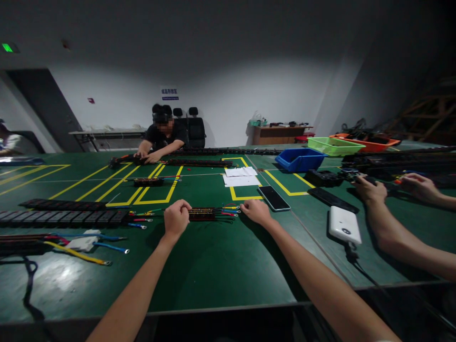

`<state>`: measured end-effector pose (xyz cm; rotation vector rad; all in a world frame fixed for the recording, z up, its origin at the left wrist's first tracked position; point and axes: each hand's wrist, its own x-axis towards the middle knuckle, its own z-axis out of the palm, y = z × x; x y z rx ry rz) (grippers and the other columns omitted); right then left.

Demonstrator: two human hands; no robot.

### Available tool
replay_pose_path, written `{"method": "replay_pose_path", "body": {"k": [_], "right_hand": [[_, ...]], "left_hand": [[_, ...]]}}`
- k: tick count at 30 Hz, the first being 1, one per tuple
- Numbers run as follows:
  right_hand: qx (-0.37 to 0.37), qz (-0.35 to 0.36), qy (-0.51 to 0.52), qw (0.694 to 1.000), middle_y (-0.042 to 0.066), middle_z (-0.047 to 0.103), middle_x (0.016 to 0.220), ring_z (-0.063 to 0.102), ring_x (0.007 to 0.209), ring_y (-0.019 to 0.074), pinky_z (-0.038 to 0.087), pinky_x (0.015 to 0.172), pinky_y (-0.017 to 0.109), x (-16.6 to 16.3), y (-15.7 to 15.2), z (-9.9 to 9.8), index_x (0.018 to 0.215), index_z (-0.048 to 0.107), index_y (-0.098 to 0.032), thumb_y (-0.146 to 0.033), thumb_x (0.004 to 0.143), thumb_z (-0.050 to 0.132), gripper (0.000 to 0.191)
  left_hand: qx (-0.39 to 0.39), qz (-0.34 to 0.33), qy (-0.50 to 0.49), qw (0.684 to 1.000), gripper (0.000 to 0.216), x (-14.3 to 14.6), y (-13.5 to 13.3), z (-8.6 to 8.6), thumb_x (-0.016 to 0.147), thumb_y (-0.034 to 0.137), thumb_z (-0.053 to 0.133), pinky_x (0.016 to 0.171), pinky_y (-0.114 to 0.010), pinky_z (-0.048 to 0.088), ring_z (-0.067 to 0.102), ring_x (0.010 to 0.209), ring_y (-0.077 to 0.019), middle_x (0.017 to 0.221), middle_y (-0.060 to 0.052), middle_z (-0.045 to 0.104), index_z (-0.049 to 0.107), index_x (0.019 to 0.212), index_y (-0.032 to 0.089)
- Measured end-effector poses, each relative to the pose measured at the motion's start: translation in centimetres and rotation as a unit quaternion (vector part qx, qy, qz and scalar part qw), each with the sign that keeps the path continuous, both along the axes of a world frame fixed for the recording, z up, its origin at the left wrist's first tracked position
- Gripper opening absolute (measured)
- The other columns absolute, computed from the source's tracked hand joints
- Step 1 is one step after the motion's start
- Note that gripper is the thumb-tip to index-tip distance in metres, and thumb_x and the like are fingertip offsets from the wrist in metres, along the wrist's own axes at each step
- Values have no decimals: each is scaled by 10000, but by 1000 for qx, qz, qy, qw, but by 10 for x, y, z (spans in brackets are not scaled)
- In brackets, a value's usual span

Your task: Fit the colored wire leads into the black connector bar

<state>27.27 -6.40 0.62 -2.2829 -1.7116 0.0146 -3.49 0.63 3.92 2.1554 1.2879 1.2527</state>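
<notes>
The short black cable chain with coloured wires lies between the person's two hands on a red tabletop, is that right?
Not quite. The tabletop is green, not red, as the head view shows. The rest holds: the short black cable chain with coloured wires lies between the left hand and the right hand.

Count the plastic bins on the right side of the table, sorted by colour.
Blue bin: 1
Green bin: 1
Orange bin: 1
Total: 3
</notes>
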Motion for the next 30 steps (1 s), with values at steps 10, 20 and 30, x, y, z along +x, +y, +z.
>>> {"method": "replay_pose_path", "body": {"k": [10,20,30], "right_hand": [[-19,-8,-7,1000,85,765,903,697,824,204,351,620,243,-2,-1,3,859,763,-213,-458,1006,472,408],[-13,0,-9,1000,86,762,889,695,818,210,337,603,254,-1,0,2,835,759,-213,-464,1004,461,425],[1,5,2,1000,82,746,850,670,766,195,304,597,255,1,0,2,776,731,-207,-476,999,468,437]], "left_hand": [[96,-11,166,981,144,4,0,2,894,221,515,894,-426,488,631,938,-248,1017,-82,671,654,931,206],[74,-70,247,964,229,4,-1,-3,928,324,525,916,-459,485,592,1051,-278,1109,-85,674,691,1045,220],[59,-88,242,965,271,4,1,-6,941,335,525,958,-484,486,591,1097,-276,1153,-82,690,684,1127,218]]}}
